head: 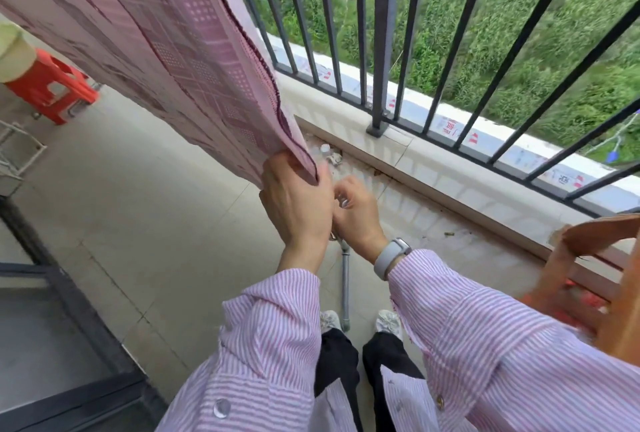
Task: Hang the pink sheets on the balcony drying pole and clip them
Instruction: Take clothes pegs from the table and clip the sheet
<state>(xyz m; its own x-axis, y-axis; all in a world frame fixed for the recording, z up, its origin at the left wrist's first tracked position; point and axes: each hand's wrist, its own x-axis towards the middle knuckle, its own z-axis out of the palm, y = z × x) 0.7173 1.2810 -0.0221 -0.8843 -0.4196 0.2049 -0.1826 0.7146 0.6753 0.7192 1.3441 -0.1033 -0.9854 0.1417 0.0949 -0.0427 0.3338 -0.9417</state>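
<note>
Now | left grip [296,196] pinching pink sheet [145,33] | right grip [356,213] unclear | railing [384,36] beside, red stool [52,85] behind

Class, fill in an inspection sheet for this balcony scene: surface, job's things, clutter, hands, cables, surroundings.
Surface: pale tiled balcony floor.
Job's things: pink sheet hanging; pole and clips not clearly seen.
Clutter: debris by the kerb; red stool; brown bag.
Hands: left hand pinches the sheet's corner; right hand curled round something small and unclear.
Cables: nothing seen.
Surroundings: dark railing, green plants below.
</note>
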